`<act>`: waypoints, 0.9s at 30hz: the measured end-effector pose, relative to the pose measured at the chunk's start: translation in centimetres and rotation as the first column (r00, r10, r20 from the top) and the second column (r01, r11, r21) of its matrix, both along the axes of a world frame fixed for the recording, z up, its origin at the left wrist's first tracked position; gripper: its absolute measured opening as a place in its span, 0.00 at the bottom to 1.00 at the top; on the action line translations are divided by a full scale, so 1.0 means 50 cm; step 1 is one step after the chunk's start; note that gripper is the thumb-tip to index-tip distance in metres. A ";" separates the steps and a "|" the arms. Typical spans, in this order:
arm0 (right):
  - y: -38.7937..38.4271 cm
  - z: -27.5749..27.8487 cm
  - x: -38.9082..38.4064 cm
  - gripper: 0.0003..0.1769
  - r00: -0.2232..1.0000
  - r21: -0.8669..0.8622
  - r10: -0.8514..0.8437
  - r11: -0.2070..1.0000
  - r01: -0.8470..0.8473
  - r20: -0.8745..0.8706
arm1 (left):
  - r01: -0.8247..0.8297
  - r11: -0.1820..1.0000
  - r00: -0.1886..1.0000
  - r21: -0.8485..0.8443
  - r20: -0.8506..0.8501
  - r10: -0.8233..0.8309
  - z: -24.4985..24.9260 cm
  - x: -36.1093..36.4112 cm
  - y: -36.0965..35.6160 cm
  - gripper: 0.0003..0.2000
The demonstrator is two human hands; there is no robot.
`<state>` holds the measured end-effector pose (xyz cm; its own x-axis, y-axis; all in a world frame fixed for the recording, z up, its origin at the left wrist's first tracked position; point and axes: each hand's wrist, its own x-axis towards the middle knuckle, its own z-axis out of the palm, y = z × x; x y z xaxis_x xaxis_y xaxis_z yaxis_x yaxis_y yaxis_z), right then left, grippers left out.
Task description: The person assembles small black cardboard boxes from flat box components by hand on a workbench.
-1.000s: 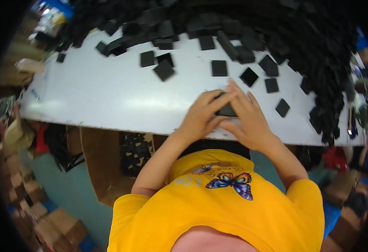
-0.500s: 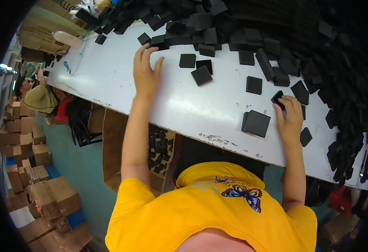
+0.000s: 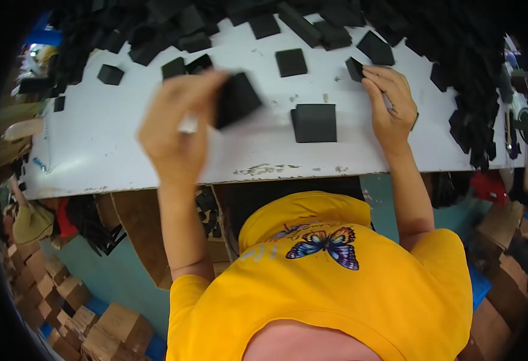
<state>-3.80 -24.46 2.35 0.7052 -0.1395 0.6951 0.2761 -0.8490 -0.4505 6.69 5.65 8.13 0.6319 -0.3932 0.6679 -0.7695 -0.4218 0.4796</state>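
My left hand [image 3: 177, 129], blurred by motion, is closed on a black box [image 3: 237, 101] held above the white table [image 3: 240, 144]. The fingers and thumb of my right hand [image 3: 391, 108] pinch a small black box [image 3: 355, 69] by its near edge. Between the hands lies a short stack of flat black boxes [image 3: 316, 123], slightly offset from each other. Beyond it is a single square box [image 3: 291, 62]. Two more pieces lie just behind my left hand, one of them a dark box [image 3: 173, 68], partly covered. Another box [image 3: 375, 48] sits past my right fingertips.
A large heap of black boxes [image 3: 173, 24] spans the table's far side and curves down the right. A pale bottle [image 3: 24, 129] lies at the left end. Below the front edge stands an open carton [image 3: 137, 231] with black pieces; stacked cartons [image 3: 119, 328] fill the lower left.
My left hand has closed on a black box and brought it nearer, toward the stack. The right hand still holds its small box. The whole view has turned to the right.
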 end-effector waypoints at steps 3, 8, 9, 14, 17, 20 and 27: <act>0.011 0.026 -0.005 0.07 0.999 0.012 0.013 1.000 -0.014 0.041 | 0.307 0.950 0.926 -0.057 -0.213 -0.312 0.002 -0.065 -0.096 0.19; 0.034 0.114 -0.048 0.09 0.986 -0.023 0.162 0.987 -0.162 0.028 | 0.341 0.934 0.923 0.104 -0.223 -0.313 -0.014 -0.055 -0.115 0.28; 0.042 0.135 -0.057 0.10 0.979 -0.032 0.204 0.979 -0.203 0.015 | 0.342 0.937 0.890 -0.074 -0.293 -0.348 -0.020 -0.063 -0.117 0.35; 0.078 0.167 -0.067 0.14 0.903 -0.112 0.423 0.896 -0.430 -0.080 | 0.352 0.912 0.802 -0.210 -0.434 -0.410 -0.059 -0.116 -0.114 0.59; 0.088 0.145 -0.063 0.16 0.892 -0.211 0.438 0.866 -0.453 -0.116 | 0.378 0.888 0.747 -0.261 -0.481 -0.459 -0.105 -0.123 -0.119 0.55; 0.094 0.145 -0.059 0.18 0.934 -0.328 0.327 0.874 -0.358 -0.147 | 0.361 0.877 0.760 -0.318 -0.445 -0.474 -0.119 -0.124 -0.126 0.51; 0.099 0.160 -0.060 0.12 0.908 -0.064 0.285 0.946 -0.318 -0.307 | 0.374 0.852 0.781 -0.367 -0.372 -0.502 -0.131 -0.120 -0.125 0.24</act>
